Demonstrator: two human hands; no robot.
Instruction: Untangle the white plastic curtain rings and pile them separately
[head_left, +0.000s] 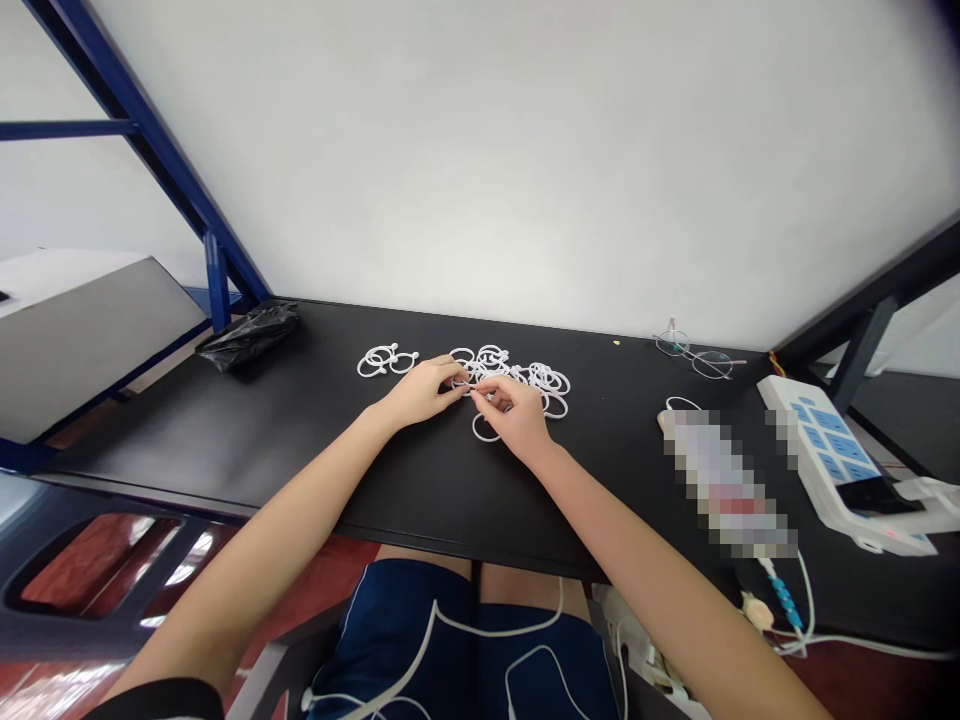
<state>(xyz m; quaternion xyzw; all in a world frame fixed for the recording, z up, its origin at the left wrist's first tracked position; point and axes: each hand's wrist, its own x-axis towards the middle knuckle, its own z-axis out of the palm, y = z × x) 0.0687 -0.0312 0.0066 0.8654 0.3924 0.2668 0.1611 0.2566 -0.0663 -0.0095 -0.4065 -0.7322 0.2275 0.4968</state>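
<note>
Over the middle of the black table (420, 480), my left hand (427, 390) and my right hand (517, 415) meet with their fingertips pinched close together. Between them is a white ring (466, 387), mostly covered by the fingers. A pile of thin white rings with small knobs (551, 380) lies just behind and beside my right hand. One loose ring (484, 430) rests below that hand, partly hidden by it. To the left of my left hand, a smaller group of white rings (379, 360) sits apart.
A black plastic bag (251, 335) lies at the back left. Eyeglasses (709, 364) are at the back right. A blurred-out phone-like device (724, 485) with a cable and a white power strip (836, 460) lie to the right. A pale wall (525, 170) stands behind the table.
</note>
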